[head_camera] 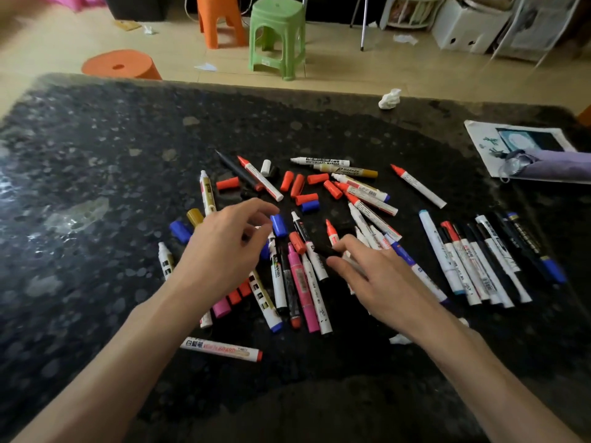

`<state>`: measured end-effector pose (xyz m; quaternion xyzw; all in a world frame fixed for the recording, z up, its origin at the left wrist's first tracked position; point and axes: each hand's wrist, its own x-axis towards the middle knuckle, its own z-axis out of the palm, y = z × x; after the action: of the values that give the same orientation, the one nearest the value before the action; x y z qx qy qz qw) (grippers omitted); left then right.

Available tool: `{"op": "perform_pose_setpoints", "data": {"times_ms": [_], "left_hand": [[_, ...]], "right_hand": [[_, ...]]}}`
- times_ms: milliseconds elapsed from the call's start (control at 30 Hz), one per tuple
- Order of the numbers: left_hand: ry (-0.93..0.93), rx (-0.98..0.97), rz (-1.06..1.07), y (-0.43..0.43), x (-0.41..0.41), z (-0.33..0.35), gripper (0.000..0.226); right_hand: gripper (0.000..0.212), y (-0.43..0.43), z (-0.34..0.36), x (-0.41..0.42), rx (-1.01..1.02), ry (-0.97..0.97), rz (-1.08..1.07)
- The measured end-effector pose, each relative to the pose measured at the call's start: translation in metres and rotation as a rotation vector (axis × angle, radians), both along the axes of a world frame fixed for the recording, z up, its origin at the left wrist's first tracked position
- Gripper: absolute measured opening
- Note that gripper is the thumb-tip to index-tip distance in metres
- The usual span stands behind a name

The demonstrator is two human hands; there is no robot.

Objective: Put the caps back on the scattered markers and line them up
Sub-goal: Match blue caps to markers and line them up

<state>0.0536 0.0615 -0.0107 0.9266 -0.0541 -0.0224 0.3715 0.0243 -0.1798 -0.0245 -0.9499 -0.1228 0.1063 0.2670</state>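
Observation:
Several uncapped markers lie scattered in a pile [300, 276] in the middle of the dark stone table [96, 161]. Loose red caps [297, 185] and a blue cap [309, 206] lie behind the pile. A row of capped markers [486, 257] lies side by side at the right. My left hand [224, 251] hovers over the pile's left part, fingers loosely curled, fingertips close to a blue cap [279, 225]. My right hand [374, 276] is spread over the pile's right part, fingers straight, holding nothing that I can see.
A crumpled tissue [390, 99] sits near the table's far edge. A printed sheet with a purple pouch [550, 167] lies at the right edge. Beyond the table stand a green stool [276, 33] and orange stools [121, 63] on the tiled floor.

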Motion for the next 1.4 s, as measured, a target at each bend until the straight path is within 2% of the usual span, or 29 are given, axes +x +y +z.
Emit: {"op": "perform_pose_setpoints", "data": {"times_ms": [167, 400, 467, 567, 600, 700, 767, 833, 900, 1033, 1100, 1167, 1233, 1300, 1400], "left_hand": [[0.007, 0.006, 0.108, 0.012, 0.005, -0.002, 0.026], [-0.01, 0.015, 0.126, 0.019, 0.006, 0.0, 0.028], [0.001, 0.032, 0.025, 0.019, 0.004, 0.001, 0.03], [0.06, 0.089, -0.315, 0.007, -0.007, 0.001, 0.047], [0.053, 0.132, -0.396, 0.002, -0.01, 0.001, 0.044], [-0.012, 0.261, -0.475, -0.006, -0.013, 0.0, 0.028], [-0.018, 0.317, -0.46, -0.008, -0.013, 0.002, 0.028], [-0.027, 0.386, -0.439, -0.009, -0.014, 0.003, 0.031], [-0.035, 0.413, -0.422, -0.012, -0.016, 0.001, 0.031], [-0.004, 0.312, -0.316, -0.015, -0.017, 0.001, 0.02], [0.02, 0.294, -0.247, -0.009, -0.014, -0.001, 0.015], [0.071, 0.24, -0.167, 0.003, -0.011, -0.004, 0.014], [0.087, 0.22, -0.133, 0.015, -0.012, -0.009, 0.017], [0.047, 0.241, -0.127, 0.019, -0.014, -0.014, 0.021], [-0.065, 0.225, -0.109, 0.016, -0.018, -0.018, 0.021]], "right_hand": [[0.032, 0.001, -0.007, 0.002, -0.138, -0.061, -0.083], [0.034, 0.014, -0.01, -0.003, -0.289, -0.135, -0.145], [0.034, 0.017, -0.006, -0.003, -0.236, -0.139, -0.107], [0.023, 0.026, 0.0, -0.005, 0.043, 0.018, 0.048], [0.02, 0.028, 0.002, -0.005, 0.129, 0.068, 0.087], [0.014, 0.024, 0.001, -0.004, 0.223, 0.108, 0.127], [0.014, 0.017, 0.001, -0.001, 0.202, 0.101, 0.12], [0.021, 0.011, 0.001, 0.0, 0.132, 0.035, 0.11], [0.022, 0.01, -0.002, 0.0, 0.084, -0.117, 0.106], [0.025, 0.015, -0.009, -0.003, -0.056, -0.492, 0.128], [0.026, 0.005, -0.007, 0.0, -0.128, -0.609, 0.137], [0.027, -0.012, -0.005, 0.004, -0.152, -0.578, 0.096], [0.026, -0.023, -0.004, 0.004, -0.141, -0.438, 0.01], [0.026, -0.025, -0.008, 0.008, -0.147, -0.305, -0.084], [0.023, -0.023, -0.013, 0.021, -0.165, -0.21, -0.194]]}}
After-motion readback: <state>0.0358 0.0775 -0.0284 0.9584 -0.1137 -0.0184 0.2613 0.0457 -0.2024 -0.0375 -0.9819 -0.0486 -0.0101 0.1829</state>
